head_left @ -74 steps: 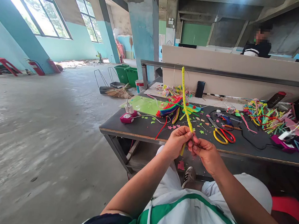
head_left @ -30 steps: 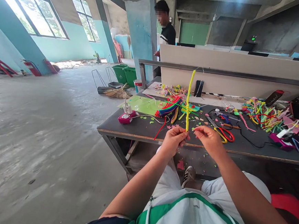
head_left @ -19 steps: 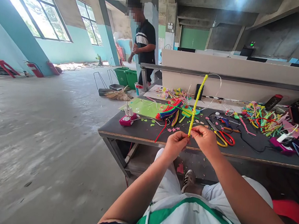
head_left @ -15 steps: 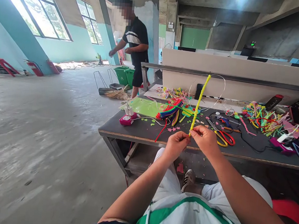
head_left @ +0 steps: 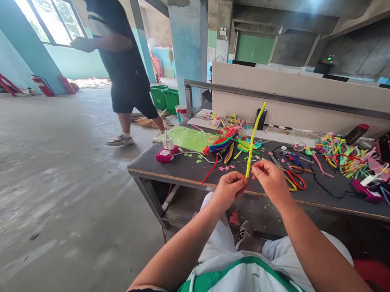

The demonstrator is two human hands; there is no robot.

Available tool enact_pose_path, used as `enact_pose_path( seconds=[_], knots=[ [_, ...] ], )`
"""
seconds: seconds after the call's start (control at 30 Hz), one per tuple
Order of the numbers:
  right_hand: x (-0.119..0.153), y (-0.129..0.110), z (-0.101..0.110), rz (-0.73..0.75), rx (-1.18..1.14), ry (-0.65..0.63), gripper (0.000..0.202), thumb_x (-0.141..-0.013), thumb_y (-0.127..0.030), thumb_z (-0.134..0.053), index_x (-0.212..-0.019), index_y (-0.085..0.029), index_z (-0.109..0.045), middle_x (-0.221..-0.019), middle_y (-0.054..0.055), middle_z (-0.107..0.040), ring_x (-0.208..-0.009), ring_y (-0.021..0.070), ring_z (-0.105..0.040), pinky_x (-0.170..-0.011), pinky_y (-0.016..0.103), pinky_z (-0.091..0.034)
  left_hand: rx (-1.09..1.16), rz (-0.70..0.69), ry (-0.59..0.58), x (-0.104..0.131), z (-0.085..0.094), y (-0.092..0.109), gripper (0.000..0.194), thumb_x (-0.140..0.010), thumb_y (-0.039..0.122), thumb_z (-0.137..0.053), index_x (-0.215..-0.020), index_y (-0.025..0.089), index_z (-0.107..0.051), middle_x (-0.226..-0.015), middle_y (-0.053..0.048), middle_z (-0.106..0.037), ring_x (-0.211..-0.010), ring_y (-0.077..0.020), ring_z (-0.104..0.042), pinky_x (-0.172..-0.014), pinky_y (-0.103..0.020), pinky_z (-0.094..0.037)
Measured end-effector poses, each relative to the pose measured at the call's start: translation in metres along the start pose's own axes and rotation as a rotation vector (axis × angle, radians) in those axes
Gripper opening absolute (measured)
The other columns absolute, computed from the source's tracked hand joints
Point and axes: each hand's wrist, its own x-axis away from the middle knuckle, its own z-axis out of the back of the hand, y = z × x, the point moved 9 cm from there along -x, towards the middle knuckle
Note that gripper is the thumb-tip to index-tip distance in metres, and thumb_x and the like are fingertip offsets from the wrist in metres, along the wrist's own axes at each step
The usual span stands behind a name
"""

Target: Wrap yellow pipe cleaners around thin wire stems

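My left hand (head_left: 228, 191) pinches the lower end of a fuzzy yellow pipe cleaner (head_left: 253, 139), which stands nearly upright above the table's front edge. Just right of its base, my right hand (head_left: 272, 180) has thumb and fingertips pressed together, slightly apart from the stem. Whatever lies in that pinch is too fine to make out. Behind the stem is a bundle of coloured pipe cleaners (head_left: 227, 142). Scissors with red and yellow handles (head_left: 296, 180) lie on the table beyond my right hand.
The dark table (head_left: 179, 172) also bears a green sheet (head_left: 190, 139), a pink power socket (head_left: 167, 154), a pile of pipe cleaner pieces (head_left: 344, 153), cables and a phone (head_left: 260, 119). A person in dark clothes (head_left: 121, 59) walks at the left, near green bins (head_left: 170, 100).
My right fingers have come off the pipe cleaner and moved slightly right. The stem stands straighter, and the thin wire loop around it hardly shows now. The person has walked left and nearer.
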Motion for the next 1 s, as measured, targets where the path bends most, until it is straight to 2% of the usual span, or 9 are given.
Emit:
enact_pose_path(
  seconds=[0.2, 0.37, 0.53, 0.77, 1.0],
  knots=[
    [-0.003, -0.003, -0.003, -0.007, 0.265, 0.029, 0.013, -0.076, -0.032, -0.057, -0.072, -0.02, -0.062, -0.063, 0.002, -0.066, -0.059, 0.0174, -0.06, -0.06, 0.03, -0.043, -0.037, -0.03, 0.041, 0.0, 0.0, 0.0, 0.027, -0.07, 0.036, -0.071, -0.071, 0.014, -0.055, -0.056, 0.004, -0.055, -0.037, -0.0022, -0.037, -0.037, -0.017, -0.023],
    [-0.006, -0.001, -0.005, -0.027, 0.312, -0.002, 0.013, -0.075, -0.031, -0.057, -0.07, -0.02, -0.062, -0.061, 0.002, -0.066, -0.06, 0.0177, -0.06, -0.06, 0.029, -0.042, -0.095, -0.04, 0.058, 0.001, 0.002, -0.001, 0.025, -0.072, 0.035, -0.068, -0.071, 0.014, -0.056, -0.056, 0.004, -0.055, -0.038, -0.0025, -0.038, -0.038, -0.018, -0.025],
    [-0.006, 0.006, -0.007, -0.086, 0.233, -0.056, 0.015, -0.074, -0.033, -0.055, -0.068, -0.02, -0.06, -0.056, 0.0, -0.062, -0.054, 0.016, -0.056, -0.057, 0.028, -0.04, -0.118, -0.02, 0.051, 0.002, 0.003, -0.003, 0.024, -0.074, 0.036, -0.067, -0.073, 0.014, -0.057, -0.058, 0.003, -0.057, -0.039, -0.0028, -0.039, -0.038, -0.018, -0.025],
    [-0.004, 0.005, -0.008, -0.045, 0.135, -0.068, 0.012, -0.074, -0.031, -0.054, -0.069, -0.02, -0.058, -0.057, -0.001, -0.059, -0.055, 0.015, -0.054, -0.058, 0.028, -0.041, -0.04, -0.004, 0.001, 0.002, -0.003, -0.003, 0.026, -0.075, 0.037, -0.067, -0.072, 0.014, -0.055, -0.058, 0.003, -0.057, -0.038, -0.0025, -0.037, -0.037, -0.018, -0.021],
    [-0.002, 0.011, -0.013, -0.025, -0.1, -0.127, 0.015, -0.079, -0.034, -0.055, -0.076, -0.02, -0.058, -0.062, -0.001, -0.062, -0.06, 0.0148, -0.056, -0.062, 0.028, -0.044, -0.031, 0.009, 0.014, 0.003, -0.001, -0.003, 0.028, -0.075, 0.04, -0.068, -0.075, 0.014, -0.058, -0.059, 0.002, -0.058, -0.038, -0.0019, -0.037, -0.037, -0.018, -0.019]
  ],
)
